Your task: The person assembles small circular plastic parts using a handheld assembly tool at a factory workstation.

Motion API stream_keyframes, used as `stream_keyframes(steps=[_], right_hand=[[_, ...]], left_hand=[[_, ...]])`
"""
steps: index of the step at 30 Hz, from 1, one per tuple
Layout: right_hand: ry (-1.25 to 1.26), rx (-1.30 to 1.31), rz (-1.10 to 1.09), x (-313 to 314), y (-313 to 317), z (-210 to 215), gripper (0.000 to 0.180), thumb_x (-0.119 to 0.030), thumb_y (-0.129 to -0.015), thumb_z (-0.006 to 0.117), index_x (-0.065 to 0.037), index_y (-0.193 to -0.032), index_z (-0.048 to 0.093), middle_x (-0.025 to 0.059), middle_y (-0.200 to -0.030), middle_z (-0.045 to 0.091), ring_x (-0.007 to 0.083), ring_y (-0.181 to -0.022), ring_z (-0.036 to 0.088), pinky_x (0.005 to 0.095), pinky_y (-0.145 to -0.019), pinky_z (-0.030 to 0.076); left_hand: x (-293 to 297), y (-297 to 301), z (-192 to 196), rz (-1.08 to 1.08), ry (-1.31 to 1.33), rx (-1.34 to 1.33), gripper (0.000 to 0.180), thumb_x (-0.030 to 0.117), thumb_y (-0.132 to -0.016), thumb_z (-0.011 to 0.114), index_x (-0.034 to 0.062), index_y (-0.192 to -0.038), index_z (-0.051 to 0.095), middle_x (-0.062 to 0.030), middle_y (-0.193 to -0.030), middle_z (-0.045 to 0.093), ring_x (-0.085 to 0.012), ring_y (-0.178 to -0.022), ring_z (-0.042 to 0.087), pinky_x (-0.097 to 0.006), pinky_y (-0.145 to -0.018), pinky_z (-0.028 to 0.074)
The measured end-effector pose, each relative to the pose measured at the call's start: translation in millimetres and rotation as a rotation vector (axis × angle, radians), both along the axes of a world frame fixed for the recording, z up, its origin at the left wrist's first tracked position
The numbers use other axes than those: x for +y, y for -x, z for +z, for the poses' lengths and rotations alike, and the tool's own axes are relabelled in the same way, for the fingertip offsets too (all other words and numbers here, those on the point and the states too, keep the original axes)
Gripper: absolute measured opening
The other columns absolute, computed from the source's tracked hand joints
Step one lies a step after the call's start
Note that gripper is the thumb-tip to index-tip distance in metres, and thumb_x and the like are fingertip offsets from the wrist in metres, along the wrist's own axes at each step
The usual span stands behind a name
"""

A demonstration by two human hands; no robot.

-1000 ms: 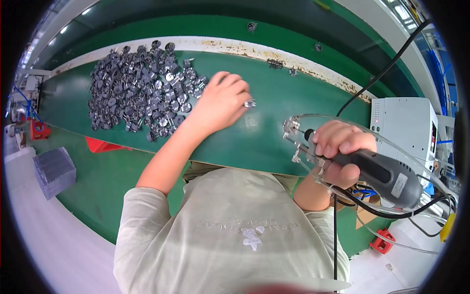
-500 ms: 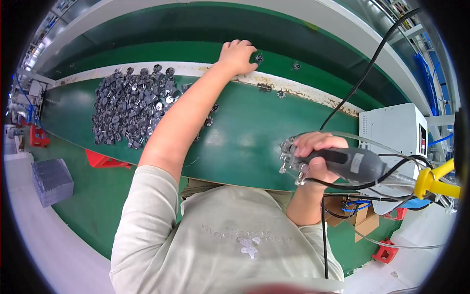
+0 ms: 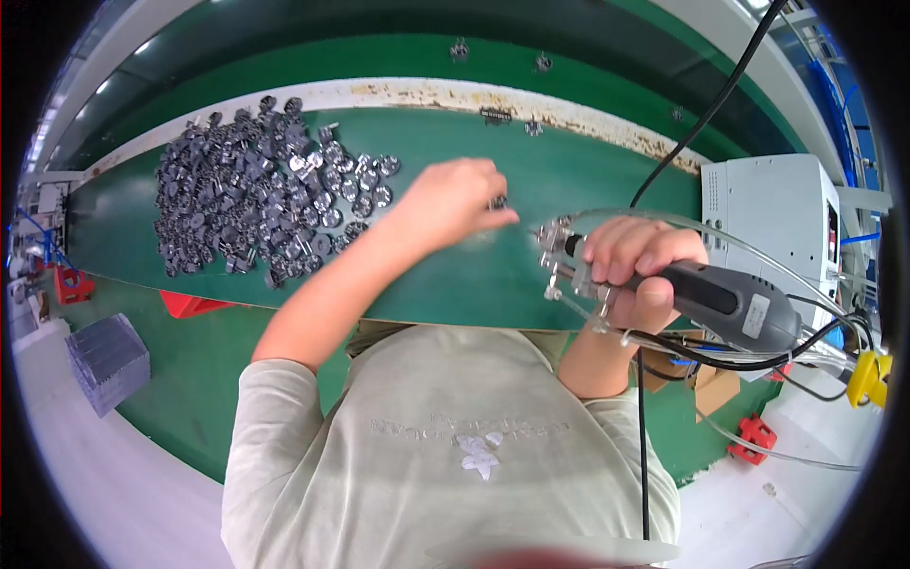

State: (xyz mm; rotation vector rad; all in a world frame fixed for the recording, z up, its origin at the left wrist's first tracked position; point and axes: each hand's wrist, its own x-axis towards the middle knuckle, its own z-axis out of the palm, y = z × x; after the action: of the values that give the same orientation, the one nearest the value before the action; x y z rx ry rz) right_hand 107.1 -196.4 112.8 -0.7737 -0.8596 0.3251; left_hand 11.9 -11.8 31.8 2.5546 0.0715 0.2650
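My right hand (image 3: 640, 261) is wrapped round a grey-and-black electric screwdriver (image 3: 735, 302), which lies on its side in the air with its tip toward the left. A bracketed metal nose (image 3: 557, 242) with a clear feed tube (image 3: 749, 237) is fitted at that tip. My left hand (image 3: 460, 201) is closed over the bench, left of the nose. Between its thumb and fingers shows a small dark round part (image 3: 498, 202), mostly hidden. To the left, a big heap of similar grey and shiny round parts (image 3: 237, 190) covers the green bench top (image 3: 436, 294).
Behind the bench's worn white edge strip (image 3: 398, 93), a green belt (image 3: 370, 62) carries a few more parts (image 3: 460, 49). A white machine box (image 3: 763, 204) stands at the right. A black cable (image 3: 706, 123) slants down there. Red stools (image 3: 754, 439) are below.
My left hand has come back from the far belt to the middle of the bench, now with a small part in it. The screwdriver has risen slightly toward the right.
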Motion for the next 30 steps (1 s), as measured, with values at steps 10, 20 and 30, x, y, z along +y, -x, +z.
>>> stream_keyframes(steps=[10,20,30], right_hand=[[0.094,-0.063,0.022,9,6,-18,0.028,-0.012,-0.084,0.077,-0.003,-0.087,0.051,0.0074,-0.067,0.057,0.0176,-0.055,0.055,0.037,-0.057,0.052],[0.107,-0.059,0.032,14,5,-24,0.028,-0.013,-0.084,0.077,-0.003,-0.087,0.052,0.008,-0.066,0.057,0.018,-0.054,0.055,0.0376,-0.057,0.052],[0.119,-0.126,0.023,14,3,-26,0.028,-0.019,-0.086,0.073,-0.003,-0.088,0.05,0.0089,-0.065,0.056,0.0202,-0.053,0.055,0.0388,-0.055,0.052]], left_hand=[[-15,24,-29,-0.043,0.193,-0.209,0.029,0.023,-0.069,0.081,0.0076,-0.091,0.068,-0.0049,-0.089,0.058,-0.0255,-0.086,0.058,-0.038,-0.078,0.048],[-15,25,-36,-0.058,0.197,-0.197,0.024,0.021,-0.072,0.078,0.008,-0.091,0.069,-0.004,-0.09,0.058,-0.0247,-0.087,0.057,-0.037,-0.08,0.047],[-14,25,-35,-0.06,0.177,-0.193,0.024,0.022,-0.073,0.078,0.0087,-0.091,0.069,-0.0036,-0.089,0.057,-0.0243,-0.088,0.057,-0.037,-0.079,0.047]])
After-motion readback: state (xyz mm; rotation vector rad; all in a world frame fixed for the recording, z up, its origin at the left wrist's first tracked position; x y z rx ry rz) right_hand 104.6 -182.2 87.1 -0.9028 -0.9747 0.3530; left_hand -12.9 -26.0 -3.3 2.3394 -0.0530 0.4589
